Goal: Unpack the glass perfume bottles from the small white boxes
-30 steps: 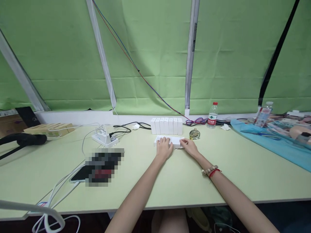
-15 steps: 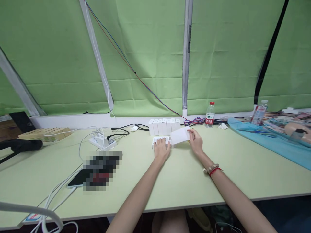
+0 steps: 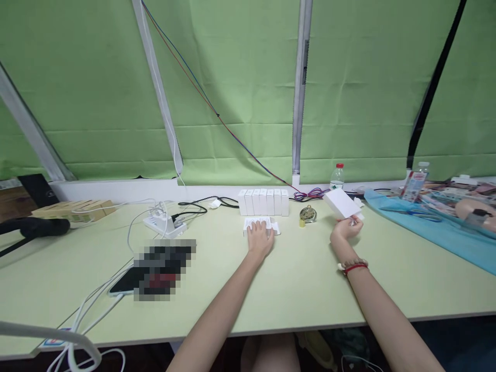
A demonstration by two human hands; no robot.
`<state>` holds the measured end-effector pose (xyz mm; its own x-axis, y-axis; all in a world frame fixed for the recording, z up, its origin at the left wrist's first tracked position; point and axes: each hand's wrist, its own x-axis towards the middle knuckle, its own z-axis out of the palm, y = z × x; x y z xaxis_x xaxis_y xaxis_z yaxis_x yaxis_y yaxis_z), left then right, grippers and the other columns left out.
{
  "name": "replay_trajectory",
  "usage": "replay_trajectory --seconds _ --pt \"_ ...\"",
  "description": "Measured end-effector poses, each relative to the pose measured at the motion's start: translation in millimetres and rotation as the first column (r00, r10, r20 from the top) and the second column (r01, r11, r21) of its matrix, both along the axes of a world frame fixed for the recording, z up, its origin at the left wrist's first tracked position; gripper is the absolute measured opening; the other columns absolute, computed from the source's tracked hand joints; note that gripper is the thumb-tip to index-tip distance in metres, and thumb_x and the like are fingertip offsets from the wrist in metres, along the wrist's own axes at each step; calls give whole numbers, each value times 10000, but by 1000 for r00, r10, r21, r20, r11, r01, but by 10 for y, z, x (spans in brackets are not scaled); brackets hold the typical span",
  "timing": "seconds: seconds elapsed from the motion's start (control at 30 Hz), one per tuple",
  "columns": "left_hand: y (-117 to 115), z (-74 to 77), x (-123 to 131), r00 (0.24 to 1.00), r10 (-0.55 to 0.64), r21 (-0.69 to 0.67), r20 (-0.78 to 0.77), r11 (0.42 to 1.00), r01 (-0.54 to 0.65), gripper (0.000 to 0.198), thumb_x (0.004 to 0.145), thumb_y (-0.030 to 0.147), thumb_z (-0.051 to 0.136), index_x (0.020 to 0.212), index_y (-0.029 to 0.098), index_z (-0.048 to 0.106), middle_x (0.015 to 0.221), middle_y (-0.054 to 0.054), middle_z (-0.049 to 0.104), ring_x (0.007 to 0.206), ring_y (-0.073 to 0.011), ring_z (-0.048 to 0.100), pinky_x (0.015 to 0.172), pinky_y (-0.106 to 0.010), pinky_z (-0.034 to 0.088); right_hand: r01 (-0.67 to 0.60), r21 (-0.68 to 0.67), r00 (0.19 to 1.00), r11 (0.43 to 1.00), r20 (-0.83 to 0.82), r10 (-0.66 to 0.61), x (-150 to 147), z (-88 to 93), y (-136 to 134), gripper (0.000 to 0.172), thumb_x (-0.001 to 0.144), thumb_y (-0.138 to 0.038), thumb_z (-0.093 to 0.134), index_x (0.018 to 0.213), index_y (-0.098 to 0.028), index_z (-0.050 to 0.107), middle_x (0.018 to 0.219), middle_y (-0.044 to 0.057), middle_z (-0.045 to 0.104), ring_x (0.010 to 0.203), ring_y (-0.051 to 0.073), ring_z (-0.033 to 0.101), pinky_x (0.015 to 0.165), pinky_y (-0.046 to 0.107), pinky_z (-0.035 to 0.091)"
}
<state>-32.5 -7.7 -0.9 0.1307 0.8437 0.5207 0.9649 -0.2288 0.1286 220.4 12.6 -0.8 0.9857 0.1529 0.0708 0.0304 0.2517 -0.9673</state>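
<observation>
My left hand lies on a small white printed box with its fingers over the top and its thumb at the right side. An open flap sticks out at that box's right end. Further right, my right hand is closed on a flat white box-like piece, held tilted above the table. Its fingers are partly hidden by the wrist. Several white boxes stand upright in a row behind my left hand. Between the hands sits a round brass-coloured object with a small yellow cylinder before it.
A red-capped bottle stands behind my right hand. Blue plastic sheeting and clutter cover the right end. At left are a power strip, a phone, cables and yellow boxes. The table's front edge is close.
My right hand has moved right with the flat white piece, away from the printed box, uncovering the brass-coloured object. My left hand has stayed on the box. The view has shifted slightly.
</observation>
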Motion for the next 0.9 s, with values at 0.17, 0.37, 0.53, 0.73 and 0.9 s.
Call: replay_trajectory --seconds 0.17,0.37,0.53,0.73,0.9 --pt "3 -28 7 1000 -7 13 -3 1000 7 350 850 357 358 1094 178 533 1098 -110 556 1096 -268 444 938 -417 309 170 -208 985 963 37 -166 241 -179 33 228 663 -157 440 856 -219 543 953 94 603 967 247 558 850 373 424" --pt "-11 -24 7 1000 -24 17 -6 1000 24 329 816 318 416 1082 159 528 1080 -136 552 1087 -290 450 926 -435 316 232 -259 973 938 65 -223 349 -251 96 289 681 -179 404 909 -236 572 1000 142 572 962 284 548 813 425 415" --pt "-22 -15 6 999 -27 -3 -28 1000 27 332 795 270 432 1097 156 508 1093 -134 542 1091 -284 441 940 -434 303 227 -294 974 929 57 -220 470 -290 156 336 704 -176 354 964 -220 563 984 164 554 995 311 518 801 459 398" --pt "-40 -3 13 998 -34 -11 -46 999 34 348 770 231 448 1104 148 498 1080 -128 537 1058 -276 450 928 -421 309 242 -278 969 930 122 -216 484 -285 130 366 741 -174 331 1061 -200 508 1005 170 521 1025 313 486 813 469 391" --pt "-35 14 13 997 -54 -14 -52 998 54 320 772 248 452 1077 166 510 1032 -111 548 997 -264 473 881 -405 336 235 -178 965 956 162 -207 345 -124 -21 392 673 -121 403 1045 -192 505 1076 149 481 1016 248 518 802 372 429"
